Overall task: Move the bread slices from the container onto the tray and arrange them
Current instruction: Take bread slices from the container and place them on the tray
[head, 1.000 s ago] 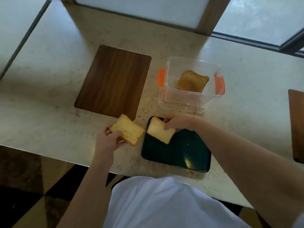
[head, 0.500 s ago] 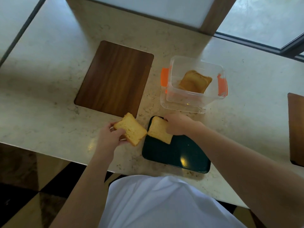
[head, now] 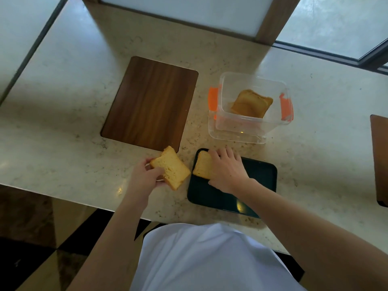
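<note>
While the right hand [head: 227, 170] lies flat and open on a bread slice [head: 203, 167] at the dark tray [head: 262, 175] corner, the left hand [head: 147, 177] pinches another slice [head: 172, 166] over the counter beside it, which may tear if squeezed, one piece [head: 251, 103] remaining in the container [head: 249, 131]

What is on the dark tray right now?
One bread slice lies flat at the far left corner of the dark tray. The right hand rests on it, hiding its right part. The tray's near right part is hidden behind the forearm.
</note>
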Demonstrator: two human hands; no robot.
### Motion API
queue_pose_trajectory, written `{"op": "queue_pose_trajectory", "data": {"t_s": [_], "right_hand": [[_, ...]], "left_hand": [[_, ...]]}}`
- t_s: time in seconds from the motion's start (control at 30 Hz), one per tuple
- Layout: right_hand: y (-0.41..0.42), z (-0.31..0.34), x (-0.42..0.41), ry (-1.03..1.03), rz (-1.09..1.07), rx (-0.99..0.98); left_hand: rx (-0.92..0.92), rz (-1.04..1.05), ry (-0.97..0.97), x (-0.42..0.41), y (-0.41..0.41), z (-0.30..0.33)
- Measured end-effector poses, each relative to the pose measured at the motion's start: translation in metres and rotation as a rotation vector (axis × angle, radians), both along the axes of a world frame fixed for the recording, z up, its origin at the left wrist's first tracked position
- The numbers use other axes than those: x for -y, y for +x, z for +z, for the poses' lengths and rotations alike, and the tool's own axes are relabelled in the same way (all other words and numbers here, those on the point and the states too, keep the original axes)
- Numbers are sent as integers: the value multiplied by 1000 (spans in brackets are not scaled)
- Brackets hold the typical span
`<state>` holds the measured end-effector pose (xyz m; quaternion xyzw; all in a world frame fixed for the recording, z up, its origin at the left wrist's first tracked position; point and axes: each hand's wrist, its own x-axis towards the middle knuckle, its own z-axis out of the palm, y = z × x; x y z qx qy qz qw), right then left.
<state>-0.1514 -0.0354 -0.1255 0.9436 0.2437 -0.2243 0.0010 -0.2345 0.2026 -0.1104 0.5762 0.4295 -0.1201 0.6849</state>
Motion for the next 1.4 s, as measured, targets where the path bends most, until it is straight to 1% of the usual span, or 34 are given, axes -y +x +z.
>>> {"op": "queue_pose_trajectory", "data": {"t_s": [0.1, 0.47, 0.67, 0.83, 0.9, 0.93, 0.97, 1.0, 1.07, 1.1, 1.13, 1.2, 1.27, 1.4], "right_hand": [[-3, -3, 5, -1, -16, 8], [6, 3, 3, 23, 74, -36], [8, 6, -1, -4, 53, -46], [6, 9, 2, 21, -13, -70], [2, 12, 5, 115, -128, -71], [-2, 15, 7, 207, -239, -99], [-6, 18, 9, 326, -389, -180], [-10, 22, 11, 455, -570, -317], [-21, 29, 15, 705, -918, -657], [-27, 31, 19, 813, -1031, -774], [-32, 30, 22, 904, -1098, -831], [-41, 29, 29, 1031, -1175, -831], [-48, 27, 35, 1087, -1221, -765], [-58, 19, 48, 1018, -1180, -639]], "left_hand": [[2, -10, 11, 0, -1, 1], [0, -37, 1, 1, 2, -2], [14, -58, 8, 4, 3, -2], [16, -75, -11, 10, 5, -1], [37, -65, -36, 17, 6, 1], [56, -55, -56, 21, 7, 2], [79, -42, -83, 27, 8, 4], [102, -25, -119, 32, 9, 5], [138, 9, -193, 45, 12, 9], [153, 17, -215, 52, 13, 10], [168, 15, -222, 59, 15, 12], [193, -32, -203, 72, 17, 15], [200, -104, -162, 83, 17, 17], [194, -231, 10, 94, 8, 12]]}}
